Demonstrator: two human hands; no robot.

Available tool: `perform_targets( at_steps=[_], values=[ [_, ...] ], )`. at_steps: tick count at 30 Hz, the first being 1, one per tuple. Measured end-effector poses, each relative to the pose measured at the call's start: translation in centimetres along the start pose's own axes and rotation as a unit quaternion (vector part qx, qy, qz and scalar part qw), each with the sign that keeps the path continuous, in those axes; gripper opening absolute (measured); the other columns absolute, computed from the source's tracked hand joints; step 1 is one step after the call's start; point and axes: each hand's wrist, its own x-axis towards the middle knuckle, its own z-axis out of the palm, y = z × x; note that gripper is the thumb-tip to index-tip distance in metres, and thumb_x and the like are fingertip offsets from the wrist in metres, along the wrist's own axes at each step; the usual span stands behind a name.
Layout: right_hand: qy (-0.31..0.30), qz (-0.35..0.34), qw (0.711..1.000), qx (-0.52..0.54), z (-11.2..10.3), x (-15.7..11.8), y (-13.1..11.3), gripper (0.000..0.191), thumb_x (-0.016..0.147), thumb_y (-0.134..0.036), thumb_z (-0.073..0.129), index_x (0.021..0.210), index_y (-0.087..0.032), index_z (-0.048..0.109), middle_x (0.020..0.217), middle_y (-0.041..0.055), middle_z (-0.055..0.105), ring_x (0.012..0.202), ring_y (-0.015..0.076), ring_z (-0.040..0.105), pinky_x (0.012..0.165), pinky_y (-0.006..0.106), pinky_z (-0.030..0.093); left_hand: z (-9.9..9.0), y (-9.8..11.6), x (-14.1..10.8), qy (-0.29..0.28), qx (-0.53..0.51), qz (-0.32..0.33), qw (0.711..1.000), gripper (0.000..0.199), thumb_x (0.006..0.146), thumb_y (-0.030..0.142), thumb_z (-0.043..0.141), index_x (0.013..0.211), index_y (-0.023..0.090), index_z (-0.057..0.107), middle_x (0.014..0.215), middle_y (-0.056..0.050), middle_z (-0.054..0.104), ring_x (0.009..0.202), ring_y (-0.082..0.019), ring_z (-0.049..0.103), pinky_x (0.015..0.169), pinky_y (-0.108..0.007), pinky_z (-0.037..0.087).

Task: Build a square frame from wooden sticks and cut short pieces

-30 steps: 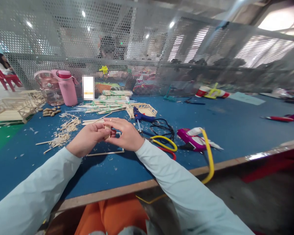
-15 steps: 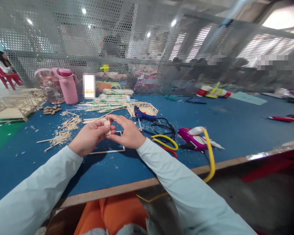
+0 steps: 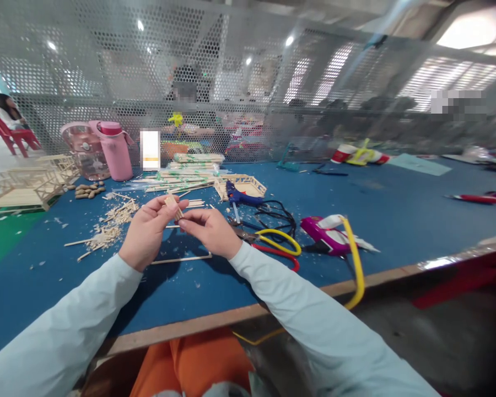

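Between my two hands is a small bundle of short wooden sticks (image 3: 174, 208), lying side by side and tilted. My left hand (image 3: 146, 229) pinches it with thumb and fingers. My right hand (image 3: 212, 230) has its thumb and fingertips closed on the bundle's lower end. Below them on the blue table lies a thin stick frame (image 3: 186, 258), partly hidden by my hands. Scissors (image 3: 268, 238) with one yellow and one red handle rest just right of my right hand. Behind that hand sits a blue glue gun (image 3: 243, 195).
Stick scraps (image 3: 113, 223) are heaped at left, near peanuts (image 3: 90, 190) and a pink bottle (image 3: 116, 151). Packed sticks (image 3: 190, 171) and a wooden stick tray (image 3: 248, 186) stand behind. A purple glue gun (image 3: 326, 235) lies right, its yellow strip over the table edge (image 3: 334, 288).
The stick bundle has turned from upright to tilted, its top leaning left. My right hand has moved slightly down and its fingers have drawn in around the lower end.
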Motion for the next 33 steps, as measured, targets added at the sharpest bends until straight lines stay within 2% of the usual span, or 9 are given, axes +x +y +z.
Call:
perform_targets(
  at_steps=[3, 5, 9, 13, 16, 21, 26, 30, 33],
  values=[
    [-0.021, 0.053, 0.994, 0.098, 0.26, 0.06, 0.08, 0.016, 0.073, -0.029, 0.058, 0.069, -0.014, 0.059, 0.06, -0.0022, 0.057, 0.054, 0.0079, 0.048, 0.058, 0.022, 0.04, 0.06, -0.03, -0.08, -0.008, 0.004, 0.0, 1.0, 0.019, 0.065, 0.026, 0.072, 0.077, 0.017, 0.06, 0.07, 0.001, 0.064, 0.089, -0.017, 0.062, 0.07, -0.023, 0.046],
    [-0.019, 0.066, 0.99, 0.124, 0.32, 0.08, 0.13, 0.022, 0.071, -0.036, 0.061, 0.069, -0.014, 0.059, 0.059, -0.0028, 0.057, 0.054, 0.0079, 0.049, 0.058, 0.022, 0.041, 0.09, -0.12, -0.14, -0.012, 0.011, -0.001, 1.0, 0.02, 0.067, 0.027, 0.071, 0.08, 0.017, 0.06, 0.07, 0.001, 0.065, 0.08, -0.016, 0.063, 0.064, -0.023, 0.046],
    [-0.024, 0.053, 0.99, 0.127, 0.32, 0.1, 0.28, 0.04, 0.072, -0.053, 0.057, 0.064, -0.014, 0.058, 0.059, -0.001, 0.057, 0.053, 0.0088, 0.05, 0.058, 0.023, 0.042, 0.14, -0.44, -0.3, -0.032, 0.028, -0.002, 0.999, 0.025, 0.069, 0.03, 0.069, 0.086, 0.017, 0.059, 0.08, -0.003, 0.069, 0.054, -0.011, 0.057, 0.051, -0.025, 0.045],
    [-0.034, 0.024, 0.993, 0.107, 0.28, 0.08, 0.37, 0.048, 0.073, -0.06, 0.052, 0.063, -0.013, 0.059, 0.061, 0.0009, 0.059, 0.054, 0.0094, 0.052, 0.059, 0.024, 0.043, 0.14, -0.54, -0.4, -0.036, 0.049, 0.002, 0.998, 0.028, 0.069, 0.033, 0.069, 0.088, 0.016, 0.057, 0.086, -0.006, 0.07, 0.049, -0.011, 0.056, 0.048, -0.026, 0.045],
    [-0.041, 0.015, 0.995, 0.092, 0.3, 0.04, 0.46, 0.049, 0.075, -0.061, 0.05, 0.063, -0.013, 0.059, 0.061, 0.0012, 0.059, 0.054, 0.0099, 0.053, 0.059, 0.024, 0.043, 0.13, -0.43, -0.4, -0.031, 0.069, 0.013, 0.997, 0.031, 0.069, 0.035, 0.068, 0.09, 0.015, 0.057, 0.086, -0.007, 0.07, 0.048, -0.01, 0.056, 0.048, -0.027, 0.046],
    [-0.047, 0.004, 0.995, 0.085, 0.43, 0.01, 0.76, 0.047, 0.078, -0.058, 0.049, 0.067, -0.014, 0.06, 0.065, 0.0018, 0.061, 0.057, 0.0104, 0.054, 0.06, 0.024, 0.044, 0.19, -0.23, -0.46, -0.008, 0.107, 0.031, 0.994, 0.051, 0.067, 0.034, 0.069, 0.113, 0.016, 0.055, 0.083, -0.006, 0.071, 0.047, -0.009, 0.054, 0.047, -0.026, 0.046],
    [-0.051, 0.004, 0.995, 0.08, 0.26, -0.04, 0.72, 0.042, 0.079, -0.052, 0.05, 0.066, -0.014, 0.061, 0.064, 0.0016, 0.062, 0.057, 0.0113, 0.055, 0.062, 0.025, 0.045, 0.34, -0.01, -0.68, 0.009, 0.123, 0.026, 0.992, 0.046, 0.065, 0.035, 0.071, 0.105, 0.015, 0.061, 0.082, -0.007, 0.071, 0.05, -0.011, 0.055, 0.046, -0.025, 0.045],
    [-0.049, 0.017, 0.996, 0.075, 0.16, -0.09, 0.46, 0.038, 0.079, -0.048, 0.052, 0.064, -0.014, 0.061, 0.063, 0.0015, 0.062, 0.057, 0.0116, 0.056, 0.062, 0.025, 0.046, 0.48, 0.19, -0.75, -0.013, 0.104, 0.013, 0.994, 0.041, 0.063, 0.036, 0.072, 0.097, 0.015, 0.061, 0.081, -0.006, 0.071, 0.047, -0.011, 0.055, 0.047, -0.027, 0.046],
    [-0.047, 0.032, 0.995, 0.082, 0.21, -0.1, 0.47, 0.036, 0.079, -0.045, 0.052, 0.064, -0.013, 0.061, 0.062, 0.0021, 0.063, 0.056, 0.0117, 0.056, 0.061, 0.025, 0.046, 0.54, 0.25, -0.72, -0.021, 0.103, 0.009, 0.994, 0.043, 0.064, 0.036, 0.071, 0.099, 0.015, 0.059, 0.08, -0.007, 0.071, 0.045, -0.01, 0.054, 0.047, -0.028, 0.047]
  ],
)
